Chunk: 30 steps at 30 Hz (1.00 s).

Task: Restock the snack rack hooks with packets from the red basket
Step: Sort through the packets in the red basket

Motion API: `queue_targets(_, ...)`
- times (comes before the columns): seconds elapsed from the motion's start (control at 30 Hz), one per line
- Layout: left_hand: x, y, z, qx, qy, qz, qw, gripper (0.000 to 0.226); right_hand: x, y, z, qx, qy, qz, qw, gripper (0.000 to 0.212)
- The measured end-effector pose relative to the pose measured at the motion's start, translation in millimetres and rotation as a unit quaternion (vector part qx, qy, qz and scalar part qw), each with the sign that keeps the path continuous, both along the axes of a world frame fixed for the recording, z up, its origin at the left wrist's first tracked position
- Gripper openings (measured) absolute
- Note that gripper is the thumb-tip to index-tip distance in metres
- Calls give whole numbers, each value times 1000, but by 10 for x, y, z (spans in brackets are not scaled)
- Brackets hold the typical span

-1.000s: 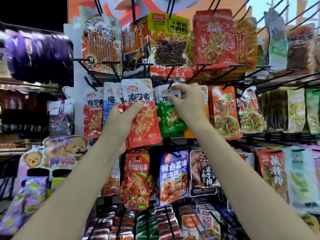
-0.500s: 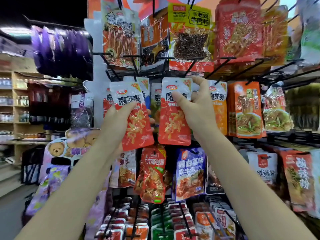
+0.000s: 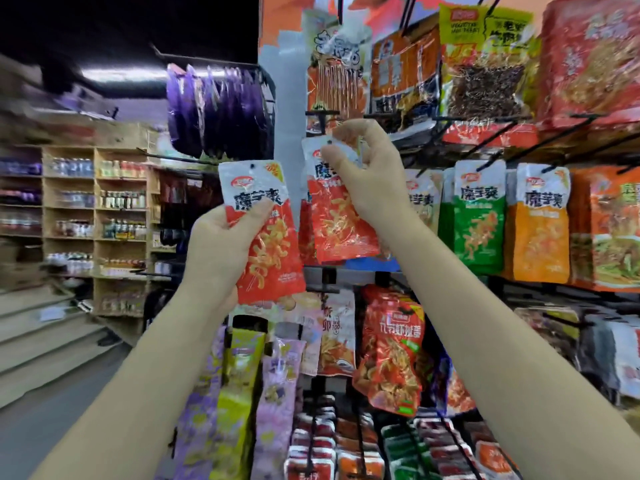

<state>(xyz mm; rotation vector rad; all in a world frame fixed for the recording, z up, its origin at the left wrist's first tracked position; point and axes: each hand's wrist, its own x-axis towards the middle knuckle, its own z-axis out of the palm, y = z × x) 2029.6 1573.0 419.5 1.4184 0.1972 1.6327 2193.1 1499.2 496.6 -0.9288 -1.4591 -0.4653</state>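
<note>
My left hand (image 3: pixel 221 244) grips a red and white snack packet (image 3: pixel 266 244) by its upper half, held up in front of the rack's left edge. My right hand (image 3: pixel 367 174) pinches the white top of a second red packet (image 3: pixel 341 223) near its hang hole, just below a black rack hook (image 3: pixel 322 114). The same red packets hang behind it. The red basket is out of view.
Green (image 3: pixel 479 223) and orange (image 3: pixel 540 230) packets hang to the right on the same row. Larger bags fill the rows above and below. Purple bags (image 3: pixel 218 109) hang at upper left. Wooden shelves (image 3: pixel 97 216) with bottles and steps stand at left.
The view has swung left. My right hand has carried its red packet left and up toward the hook at the rack's left end. My left hand still holds its packet.
</note>
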Motion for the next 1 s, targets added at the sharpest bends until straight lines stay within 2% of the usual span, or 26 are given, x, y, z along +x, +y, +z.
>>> queue_targets(0.3, -37, 84, 75, -12, 23, -52, 998, 18, -68, 155, 13, -23, 13, -61, 998, 32)
queue_targets(0.5, -49, 118, 42, -29, 41, -86, 995, 19, -42, 162, -56, -20, 53, -134, 989, 11)
queue_targets(0.6, -49, 101, 52, -19, 43, -103, 994, 20, -113, 54, -50, -30, -6, -208, 978, 20)
queue_targets(0.7, -30, 61, 103, -10, 49, -108, 993, 20, -185, -107, -48, 40, -48, -307, 950, 22)
queue_targets(0.77, 30, 43, 141, 3, 59, -109, 992, 23, -194, -190, -48, 67, -40, -261, 962, 21)
queue_targets(0.83, 112, 12, 183, 24, 65, -97, 993, 37, -237, -223, -64, -21, 4, -128, 992, 22)
queue_targets(0.87, 159, 0, 197, 40, 75, -85, 993, 41, -249, -205, -84, -70, 30, -75, 994, 27)
queue_targets(0.93, 240, 8, 216, 61, 96, -80, 990, 30, -225, -139, -125, -75, 45, -46, 995, 41)
queue_targets(1.0, 266, 26, 199, 61, 103, -100, 988, 14, -168, -102, -133, -16, 46, -45, 998, 47)
